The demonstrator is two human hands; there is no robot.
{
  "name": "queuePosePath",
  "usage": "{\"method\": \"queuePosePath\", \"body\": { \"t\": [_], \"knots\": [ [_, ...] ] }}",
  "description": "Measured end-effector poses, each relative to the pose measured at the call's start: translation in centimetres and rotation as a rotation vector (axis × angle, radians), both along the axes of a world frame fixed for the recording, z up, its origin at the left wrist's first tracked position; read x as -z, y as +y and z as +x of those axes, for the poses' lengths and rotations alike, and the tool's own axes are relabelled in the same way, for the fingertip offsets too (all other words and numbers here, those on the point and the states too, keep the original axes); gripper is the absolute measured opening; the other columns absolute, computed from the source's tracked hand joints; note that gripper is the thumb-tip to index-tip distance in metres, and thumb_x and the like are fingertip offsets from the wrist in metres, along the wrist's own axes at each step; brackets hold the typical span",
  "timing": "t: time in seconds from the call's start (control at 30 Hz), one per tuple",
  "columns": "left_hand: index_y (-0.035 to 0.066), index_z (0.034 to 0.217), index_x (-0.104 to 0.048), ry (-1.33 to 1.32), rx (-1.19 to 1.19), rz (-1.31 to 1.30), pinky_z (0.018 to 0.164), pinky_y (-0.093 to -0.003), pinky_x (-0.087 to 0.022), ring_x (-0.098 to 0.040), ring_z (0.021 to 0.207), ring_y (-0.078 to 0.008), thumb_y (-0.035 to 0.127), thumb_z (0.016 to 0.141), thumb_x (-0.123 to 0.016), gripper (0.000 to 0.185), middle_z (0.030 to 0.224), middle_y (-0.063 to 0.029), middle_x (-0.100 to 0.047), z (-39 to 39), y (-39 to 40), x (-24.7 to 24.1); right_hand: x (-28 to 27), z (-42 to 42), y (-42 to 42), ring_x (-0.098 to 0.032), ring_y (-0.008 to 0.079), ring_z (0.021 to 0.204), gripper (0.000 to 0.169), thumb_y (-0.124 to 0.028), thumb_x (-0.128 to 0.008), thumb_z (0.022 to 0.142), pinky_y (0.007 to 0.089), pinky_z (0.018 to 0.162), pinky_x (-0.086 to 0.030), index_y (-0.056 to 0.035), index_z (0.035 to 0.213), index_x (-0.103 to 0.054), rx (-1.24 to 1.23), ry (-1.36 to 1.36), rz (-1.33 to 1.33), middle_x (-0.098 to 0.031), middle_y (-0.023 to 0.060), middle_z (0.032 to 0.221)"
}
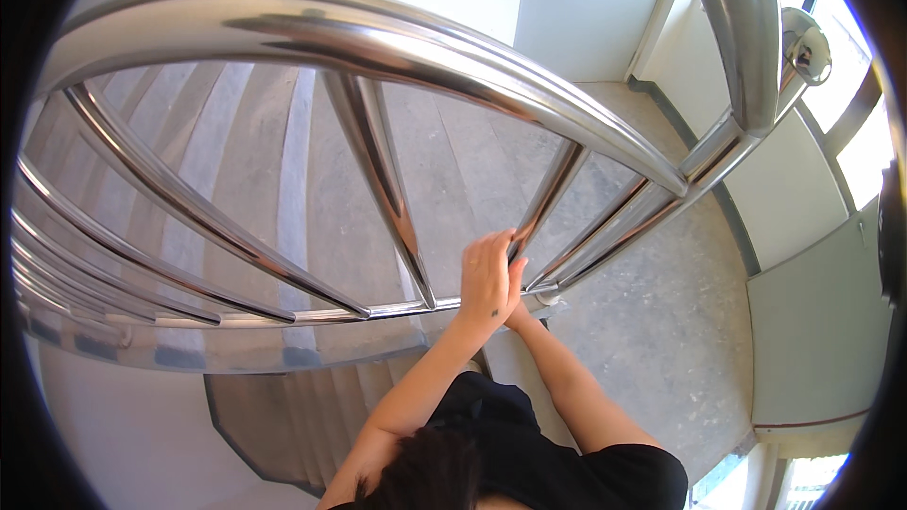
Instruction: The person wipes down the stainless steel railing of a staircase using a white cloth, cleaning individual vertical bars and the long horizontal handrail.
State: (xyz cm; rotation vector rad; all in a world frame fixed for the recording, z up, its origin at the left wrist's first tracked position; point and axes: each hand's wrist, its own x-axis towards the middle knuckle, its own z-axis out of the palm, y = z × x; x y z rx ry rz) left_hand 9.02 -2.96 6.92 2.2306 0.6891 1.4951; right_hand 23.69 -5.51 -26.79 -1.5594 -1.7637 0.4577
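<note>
My left hand (489,276) is curled around the lower part of a shiny stainless steel baluster (549,191), its thumb on the near side. A small dark mark shows near the wrist. My right hand (519,314) lies just below and behind it, mostly hidden, with only the wrist side in sight; what it touches cannot be made out. Above both hands curves a thick polished steel handrail (425,35). The balusters run down from it to a thin steel bottom rail (397,309).
Concrete stairs (241,156) lie beyond the railing at left, and a lower flight (319,418) shows beneath. At right are a concrete landing (652,312), steel posts (751,85), a grey-green door or panel (815,340) and bright windows (861,149).
</note>
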Motion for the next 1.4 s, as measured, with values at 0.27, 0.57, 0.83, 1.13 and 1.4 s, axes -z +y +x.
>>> {"method": "queuePosePath", "body": {
  "t": [0.27, 0.57, 0.83, 1.13, 1.4],
  "knots": [
    [-0.004, 0.126, -0.041, -0.205, -0.407, 0.378, 0.093, -0.0398, -0.040, -0.047, 0.112, -0.0316, 0.012, 0.083, -0.072, 0.056, 0.128, -0.0215, -0.043, -5.9, 0.6, 2.4, -4.6, 0.6, -0.4, -0.058, 0.0275, 0.106, 0.042, -0.011, -0.057, 0.082, 0.0382, 0.080, -0.055, -0.0013, 0.122, -0.050, -0.019, -0.699, -0.301, -0.057, 0.0131, 0.117],
    [-0.003, 0.108, -0.051, -0.149, -0.188, -0.118, 0.081, -0.0429, -0.038, -0.049, 0.081, -0.0302, 0.009, 0.095, -0.050, 0.017, 0.082, -0.0099, -0.057, -8.4, 2.2, 1.8, -11.9, -5.6, -2.9, -0.063, 0.0317, 0.110, 0.038, -0.012, -0.058, 0.083, 0.0404, 0.091, -0.051, 0.0007, 0.119, -0.056, 0.256, 0.121, -0.609, -0.067, 0.0175, 0.111],
    [0.001, 0.109, -0.052, -0.090, -0.001, -0.360, 0.086, -0.0433, -0.037, -0.048, 0.090, -0.0337, 0.015, 0.096, -0.048, 0.019, 0.092, -0.0141, -0.054, -9.9, 1.9, 0.6, -28.6, -11.7, -3.0, -0.056, 0.0329, 0.117, 0.052, -0.007, -0.065, 0.081, 0.0383, 0.100, -0.042, -0.0016, 0.130, -0.051, 0.117, 0.323, 0.118, -0.058, 0.0173, 0.124],
    [0.003, 0.108, -0.053, 0.014, -0.068, -0.118, 0.092, -0.0410, -0.034, -0.047, 0.095, -0.0288, 0.028, 0.099, -0.043, 0.029, 0.096, -0.0112, -0.055, -10.4, 3.0, -0.4, -26.3, -15.4, 2.8, -0.055, 0.0278, 0.118, 0.055, -0.011, -0.067, 0.083, 0.0377, 0.099, -0.042, -0.0023, 0.133, -0.047, -0.148, 0.651, 0.146, -0.056, 0.0142, 0.127],
    [0.002, 0.108, -0.051, -0.043, 0.065, -0.281, 0.091, -0.0380, -0.035, -0.047, 0.092, -0.0264, 0.020, 0.099, -0.041, 0.023, 0.102, -0.0095, -0.060, -10.2, 2.5, 0.1, -20.1, -15.4, 2.0, -0.032, 0.0305, 0.133, 0.069, -0.024, -0.065, 0.085, 0.0406, 0.107, -0.028, -0.0022, 0.142, -0.031, -0.229, 0.605, 0.149, -0.034, 0.0176, 0.143]
  ]
}}
